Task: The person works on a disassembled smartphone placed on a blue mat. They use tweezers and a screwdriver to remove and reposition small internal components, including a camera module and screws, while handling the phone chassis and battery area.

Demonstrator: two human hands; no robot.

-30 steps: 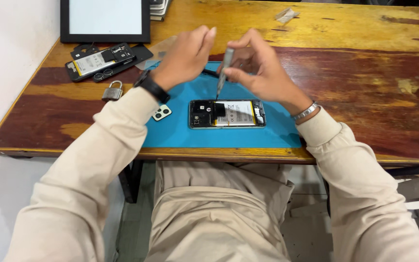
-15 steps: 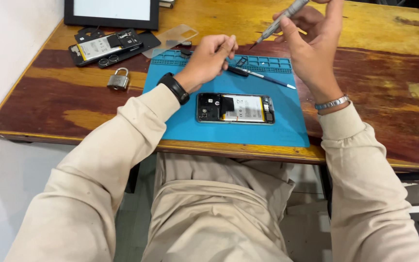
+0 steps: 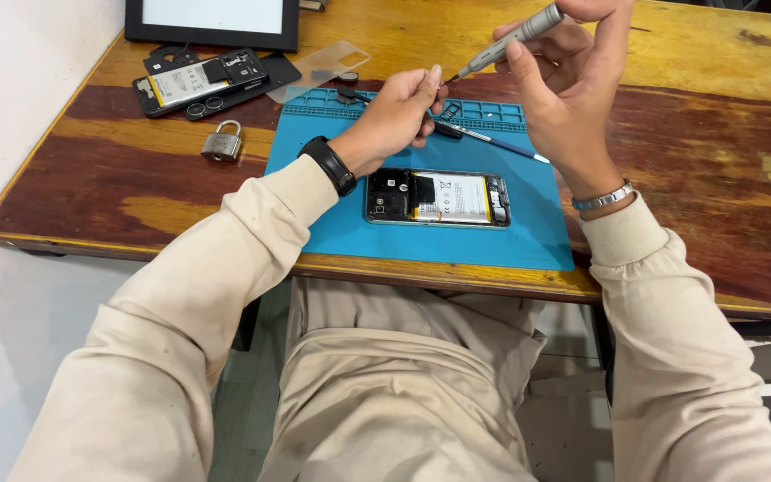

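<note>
An opened phone (image 3: 437, 197) with its back cover off lies flat on a blue work mat (image 3: 350, 234), its battery and board showing. My right hand (image 3: 569, 96) is raised above the mat and holds a grey precision screwdriver (image 3: 509, 39), tip pointing down-left. My left hand (image 3: 400, 114) is just behind the phone, its fingertips pinched at the screwdriver's tip; whether a screw is between them is too small to tell. A black watch is on my left wrist, a metal bracelet on my right.
A second opened phone (image 3: 200, 78) lies at the back left beside a clear plastic cover (image 3: 318, 70). A padlock (image 3: 222, 144) sits left of the mat. A thin tool (image 3: 489, 141) lies on the mat's far part. A framed tablet (image 3: 214, 20) stands at the back.
My right hand has lifted the screwdriver away from the phone, up and to the right. My left hand moved off the phone toward the screwdriver's tip.
</note>
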